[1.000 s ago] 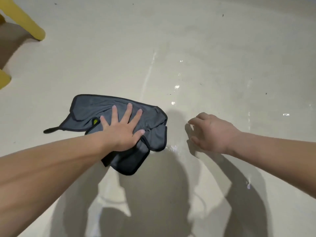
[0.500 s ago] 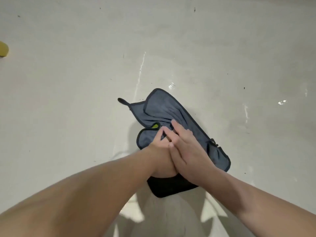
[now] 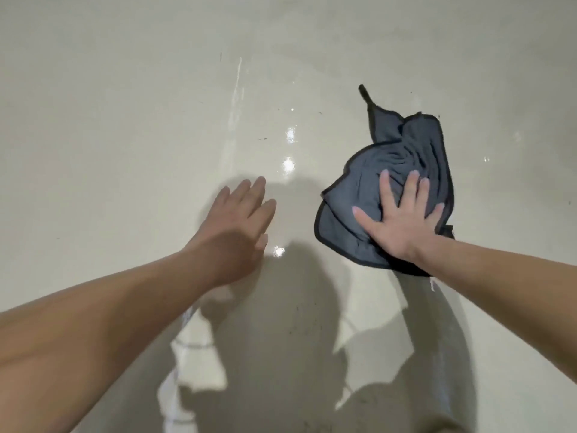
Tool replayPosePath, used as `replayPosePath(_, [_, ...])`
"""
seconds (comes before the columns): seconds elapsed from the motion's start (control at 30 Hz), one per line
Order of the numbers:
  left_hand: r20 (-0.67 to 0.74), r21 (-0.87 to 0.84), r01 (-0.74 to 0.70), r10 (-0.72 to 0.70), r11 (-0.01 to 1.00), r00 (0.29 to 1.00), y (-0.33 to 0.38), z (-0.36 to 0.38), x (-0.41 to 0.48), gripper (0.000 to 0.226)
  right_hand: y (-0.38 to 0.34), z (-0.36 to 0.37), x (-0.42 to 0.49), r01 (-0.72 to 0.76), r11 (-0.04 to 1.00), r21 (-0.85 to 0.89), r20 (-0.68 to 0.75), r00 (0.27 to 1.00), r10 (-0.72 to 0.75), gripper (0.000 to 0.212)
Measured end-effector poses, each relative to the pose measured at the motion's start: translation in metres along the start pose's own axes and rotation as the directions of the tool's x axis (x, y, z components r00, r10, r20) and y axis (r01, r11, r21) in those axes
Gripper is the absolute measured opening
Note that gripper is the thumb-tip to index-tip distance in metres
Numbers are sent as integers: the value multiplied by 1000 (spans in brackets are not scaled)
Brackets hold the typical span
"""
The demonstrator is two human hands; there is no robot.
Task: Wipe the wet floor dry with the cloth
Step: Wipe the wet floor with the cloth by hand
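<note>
Since half-second ago, grey cloth shifts right of centre, under right hand alone. Left hand off it, fingers straight, holding nothing, low over floor. Right palm flat, fingers spread, pressing near half of cloth. Cloth long axis runs near-far. Wet glints lie left of cloth, nearer left hand. One cloth, two hands.

Person's shadow lower ctr, pale streak w/ dark specks farther up.

Right hand on cloth
</note>
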State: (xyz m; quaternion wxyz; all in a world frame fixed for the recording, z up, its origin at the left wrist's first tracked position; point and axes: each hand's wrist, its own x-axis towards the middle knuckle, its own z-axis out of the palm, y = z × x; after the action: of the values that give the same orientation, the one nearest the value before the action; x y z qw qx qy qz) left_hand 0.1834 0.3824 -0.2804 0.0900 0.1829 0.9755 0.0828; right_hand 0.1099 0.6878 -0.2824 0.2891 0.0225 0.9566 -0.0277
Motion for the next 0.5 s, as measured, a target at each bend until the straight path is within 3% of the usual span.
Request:
replayPosePath(0.1, [32, -75, 49, -47, 996, 998, 13, 1, -9, 61, -39, 40, -63, 274, 951, -147, 73, 961, -265, 97])
replayPosePath(0.17, [62, -92, 81, -75, 992, 995, 20, -2, -13, 79, -60, 65, -102, 467, 845, -259, 156, 884, -441, 99])
replayPosePath(0.27, [106, -42, 80, -75, 996, 991, 21, -7, -16, 91, -55, 95, -141, 744, 571, -346, 204, 654, -729, 94])
replayPosePath(0.33, [110, -14, 54, -53, 998, 992, 17, -8, -16, 92, -33, 99, -141, 834, 391, -389, 240, 502, -831, 91])
replayPosePath(0.4, [110, -4, 38, -37, 999, 993, 13, -9, -16, 91, -6, 84, -119, 875, 265, -405, 280, 394, -876, 88])
replayPosePath(0.47, [96, -10, 39, -38, 999, 995, 12, -9, -16, 86, 28, 60, -79, 861, 260, -438, 263, 399, -879, 87])
replayPosePath(0.5, [89, -14, 40, -39, 999, 995, 13, -10, -16, 83, 44, 43, -57, 824, 328, -462, 237, 471, -850, 89])
